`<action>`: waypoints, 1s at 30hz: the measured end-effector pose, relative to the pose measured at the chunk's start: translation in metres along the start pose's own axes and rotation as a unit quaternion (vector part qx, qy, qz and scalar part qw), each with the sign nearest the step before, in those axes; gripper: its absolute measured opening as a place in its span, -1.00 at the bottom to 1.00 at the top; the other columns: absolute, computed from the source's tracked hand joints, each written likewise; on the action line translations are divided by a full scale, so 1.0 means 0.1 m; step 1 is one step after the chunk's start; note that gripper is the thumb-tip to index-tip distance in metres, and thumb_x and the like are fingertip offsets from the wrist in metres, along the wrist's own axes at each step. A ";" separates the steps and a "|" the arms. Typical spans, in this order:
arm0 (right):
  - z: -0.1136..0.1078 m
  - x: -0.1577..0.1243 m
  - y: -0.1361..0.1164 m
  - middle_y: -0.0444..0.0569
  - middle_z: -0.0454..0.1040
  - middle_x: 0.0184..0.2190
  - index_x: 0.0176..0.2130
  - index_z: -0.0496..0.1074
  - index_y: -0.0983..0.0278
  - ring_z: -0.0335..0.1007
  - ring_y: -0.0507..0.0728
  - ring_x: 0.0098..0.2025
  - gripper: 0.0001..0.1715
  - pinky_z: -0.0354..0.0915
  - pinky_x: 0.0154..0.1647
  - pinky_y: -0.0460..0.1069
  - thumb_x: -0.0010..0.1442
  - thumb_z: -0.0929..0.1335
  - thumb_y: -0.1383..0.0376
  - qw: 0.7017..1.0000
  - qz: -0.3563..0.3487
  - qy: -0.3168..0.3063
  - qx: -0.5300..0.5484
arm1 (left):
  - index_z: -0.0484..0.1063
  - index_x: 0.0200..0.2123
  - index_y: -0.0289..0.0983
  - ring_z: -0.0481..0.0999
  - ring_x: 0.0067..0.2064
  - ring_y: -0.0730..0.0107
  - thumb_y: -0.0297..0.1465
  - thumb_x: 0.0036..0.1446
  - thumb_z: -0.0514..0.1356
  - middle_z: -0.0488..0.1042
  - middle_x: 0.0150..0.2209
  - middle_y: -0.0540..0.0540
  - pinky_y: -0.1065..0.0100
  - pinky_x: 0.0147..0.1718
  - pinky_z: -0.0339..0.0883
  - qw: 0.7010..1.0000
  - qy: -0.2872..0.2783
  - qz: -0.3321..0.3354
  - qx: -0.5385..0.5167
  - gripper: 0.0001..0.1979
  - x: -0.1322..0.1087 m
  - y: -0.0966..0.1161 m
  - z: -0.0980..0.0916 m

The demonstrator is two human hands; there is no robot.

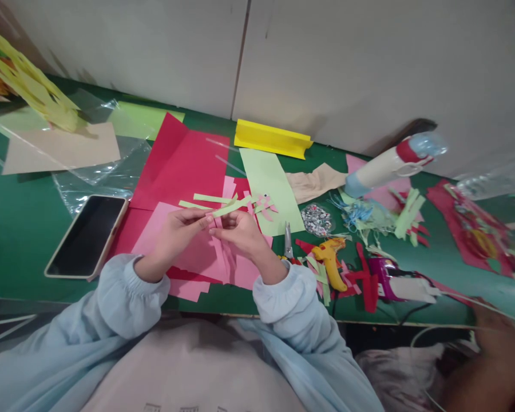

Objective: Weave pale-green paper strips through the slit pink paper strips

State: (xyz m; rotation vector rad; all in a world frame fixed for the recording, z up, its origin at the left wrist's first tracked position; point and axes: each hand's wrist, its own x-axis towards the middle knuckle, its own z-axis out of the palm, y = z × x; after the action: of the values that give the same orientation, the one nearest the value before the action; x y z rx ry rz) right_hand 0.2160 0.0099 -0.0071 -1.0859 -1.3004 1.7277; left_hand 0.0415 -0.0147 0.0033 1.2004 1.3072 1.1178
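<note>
While two hands [178,230] [242,232] hold strips [236,205], one phone [88,236] (dark-screened) lies nearby.

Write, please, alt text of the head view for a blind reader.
A person's left hand and right hand hold pink and green paper strips over pink and red sheets on a green table. A phone lies at left, a yellow glue gun at right.

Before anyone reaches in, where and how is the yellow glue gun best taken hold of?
Probably by the handle of the yellow glue gun, coming from the near edge of the green table. The handle slants toward that edge from the wider body, giving a slim length to wrap. Paper scraps lie close around it, so close on the handle alone.
</note>
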 end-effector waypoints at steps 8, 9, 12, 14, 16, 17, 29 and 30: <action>0.00 0.00 -0.01 -0.04 0.62 -0.28 -0.24 0.57 0.25 0.54 0.10 -0.24 -0.54 0.45 -0.14 0.02 -0.14 0.60 0.12 0.998 -0.019 0.013 0.057 | 0.67 -0.27 -0.20 0.60 -0.23 0.24 -0.09 0.01 0.40 0.67 -0.26 -0.12 0.29 -0.21 0.45 1.000 0.011 0.009 0.027 -0.68 0.00 0.01 0.00; 0.00 0.01 -0.02 -0.05 0.62 -0.31 -0.26 0.56 0.24 0.54 0.09 -0.25 -0.54 0.46 -0.14 0.02 -0.14 0.60 0.09 0.996 -0.015 0.026 0.081 | 0.67 -0.26 -0.20 0.60 -0.22 0.24 -0.09 0.01 0.41 0.67 -0.25 -0.13 0.29 -0.21 0.45 1.000 0.013 0.006 0.026 -0.67 0.00 0.01 0.01; 0.02 0.02 -0.05 -0.12 0.58 -0.40 -0.33 0.56 0.22 0.49 0.05 -0.35 -0.52 0.46 -0.21 0.00 -0.20 0.62 0.04 0.988 0.005 0.066 0.142 | 0.67 -0.27 -0.21 0.60 -0.21 0.21 -0.09 -0.02 0.42 0.67 -0.24 -0.14 0.28 -0.23 0.45 1.000 0.016 0.001 0.016 -0.66 -0.02 0.02 0.02; 0.02 0.02 -0.05 -0.15 0.54 -0.46 -0.38 0.55 0.23 0.45 0.04 -0.40 -0.54 0.45 -0.27 -0.01 -0.23 0.62 0.05 0.984 0.008 0.087 0.158 | 0.67 -0.30 -0.20 0.60 -0.23 0.23 -0.10 -0.03 0.42 0.67 -0.27 -0.13 0.29 -0.25 0.44 1.000 0.017 0.000 0.017 -0.68 -0.02 0.02 0.02; 0.03 0.02 -0.05 -0.16 0.52 -0.48 -0.40 0.55 0.23 0.44 0.04 -0.41 -0.57 0.43 -0.30 0.00 -0.22 0.62 0.07 0.982 -0.001 0.099 0.163 | 0.66 -0.34 -0.20 0.58 -0.29 0.28 -0.10 -0.02 0.42 0.66 -0.33 -0.11 0.32 -0.29 0.42 1.000 0.015 -0.004 0.026 -0.70 -0.02 0.02 0.02; 0.04 0.02 -0.05 -0.15 0.51 -0.49 -0.41 0.55 0.24 0.43 0.04 -0.42 -0.59 0.43 -0.31 0.01 -0.21 0.62 0.08 0.981 -0.006 0.103 0.163 | 0.66 -0.35 -0.21 0.57 -0.32 0.31 -0.10 -0.01 0.42 0.65 -0.35 -0.10 0.33 -0.32 0.41 0.999 0.014 -0.006 0.031 -0.70 -0.02 0.02 0.01; 0.10 0.01 -0.06 -0.19 0.45 -0.54 -0.43 0.53 0.23 0.40 0.03 -0.46 -0.61 0.40 -0.41 -0.02 -0.22 0.64 0.14 0.972 -0.032 0.131 0.193 | 0.63 -0.38 -0.23 0.51 -0.37 0.37 -0.09 0.03 0.39 0.61 -0.41 -0.06 0.37 -0.36 0.37 0.999 0.033 -0.013 0.038 -0.69 -0.03 0.02 0.03; 0.09 0.01 -0.06 -0.20 0.45 -0.55 -0.44 0.53 0.23 0.39 0.02 -0.47 -0.62 0.39 -0.42 -0.03 -0.23 0.64 0.15 0.971 -0.037 0.129 0.200 | 0.62 -0.39 -0.22 0.51 -0.37 0.38 -0.08 0.03 0.39 0.61 -0.41 -0.05 0.38 -0.37 0.36 0.998 0.035 -0.014 0.041 -0.69 -0.03 0.03 0.03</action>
State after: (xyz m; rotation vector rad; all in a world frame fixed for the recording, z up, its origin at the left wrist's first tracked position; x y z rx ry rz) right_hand 0.2073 0.0087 0.0002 -0.9703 -0.7786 1.6372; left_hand 0.0444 -0.0177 0.0060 1.2091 1.4312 1.1030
